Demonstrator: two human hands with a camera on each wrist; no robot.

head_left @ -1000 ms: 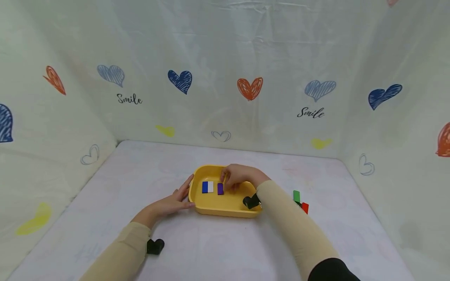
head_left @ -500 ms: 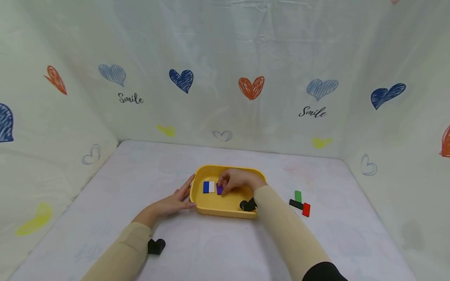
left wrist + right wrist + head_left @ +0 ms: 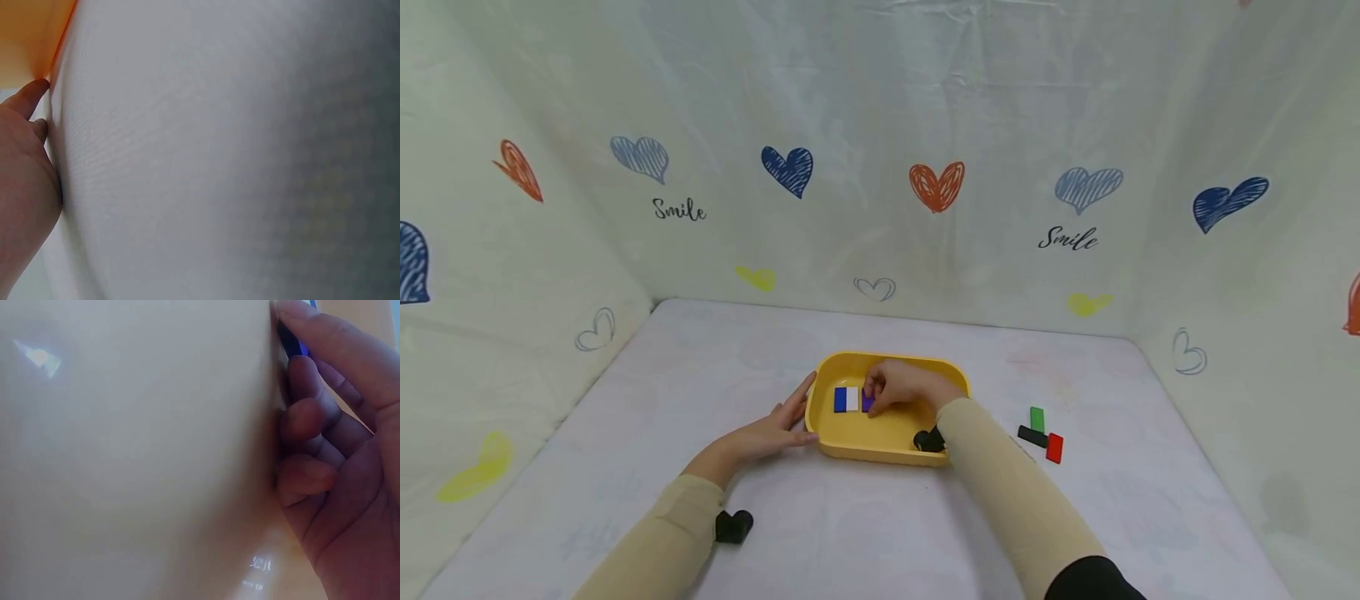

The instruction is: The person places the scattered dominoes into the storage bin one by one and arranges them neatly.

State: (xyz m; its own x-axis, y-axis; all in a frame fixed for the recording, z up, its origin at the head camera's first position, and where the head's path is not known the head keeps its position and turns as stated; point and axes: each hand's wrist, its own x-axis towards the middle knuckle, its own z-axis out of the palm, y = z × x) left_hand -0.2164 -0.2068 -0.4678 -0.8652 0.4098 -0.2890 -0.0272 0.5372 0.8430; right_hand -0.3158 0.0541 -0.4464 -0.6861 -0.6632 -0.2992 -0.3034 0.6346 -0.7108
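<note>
A yellow tray (image 3: 880,454) sits mid-table, holding a blue block (image 3: 840,400) and a white block (image 3: 852,400) side by side. A purple block (image 3: 867,403) lies against the white one. My right hand (image 3: 872,398) is inside the tray and pinches the purple block with curled fingers. In the right wrist view the right hand (image 3: 331,456) rests on the tray floor (image 3: 137,456), its fingertip on the purple block (image 3: 294,340). My left hand (image 3: 790,417) lies with straight fingers against the tray's left wall. The left wrist view shows the left hand (image 3: 25,162) touching the tray (image 3: 28,37).
A green block (image 3: 1037,418), a black block (image 3: 1032,436) and a red block (image 3: 1054,447) lie on the white table to the right of the tray. Cloth walls printed with hearts close in the table on three sides.
My right hand has slid the purple block left across the tray floor until it meets the white block. The left hand has stayed at the tray's wall.
</note>
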